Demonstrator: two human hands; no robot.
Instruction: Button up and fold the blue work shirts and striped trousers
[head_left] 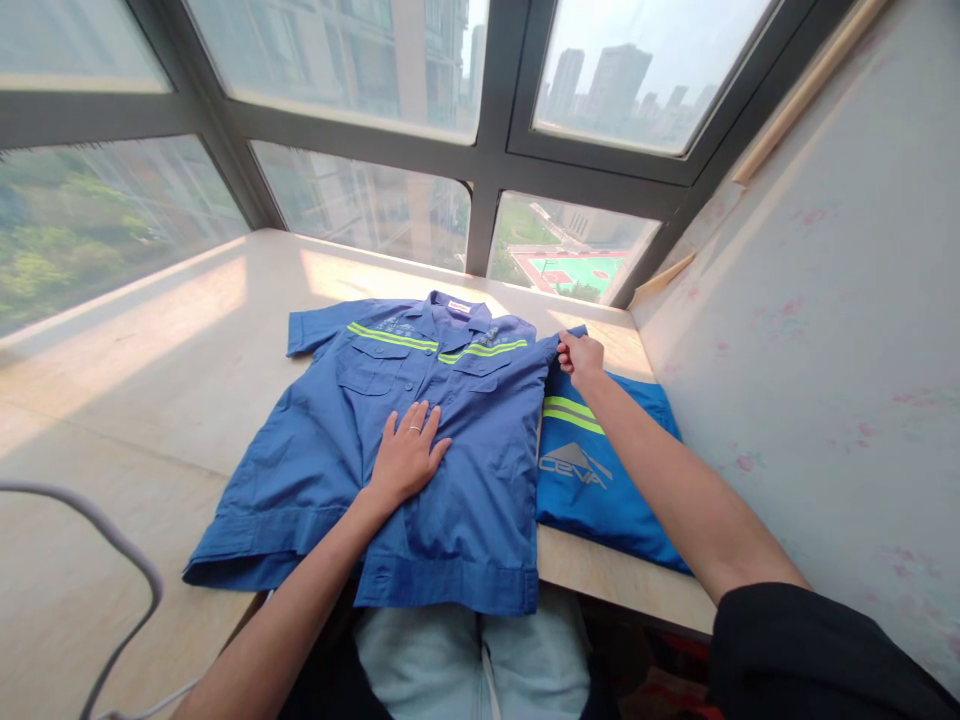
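Observation:
A blue short-sleeved work shirt (465, 450) lies spread front up, its collar toward the window and its hem hanging a little over the near edge. Yellow-green and grey reflective stripes cross its chest above two flap pockets. My left hand (409, 455), with a ring on one finger, rests flat on the middle of the shirt front, fingers apart. At the right, my right hand (580, 355) pinches the end of the shirt's sleeve. Under that arm lies a brighter blue folded garment (600, 510) with a similar stripe and a grey printed logo, partly covered by the shirt and forearm.
The pale marble-look sill (135, 440) runs back to grey-framed windows (491, 150). A patterned wall (810, 330) closes off the right side. At the lower left a grey cable (142, 560) loops over the surface. My legs (472, 660) are below the near edge.

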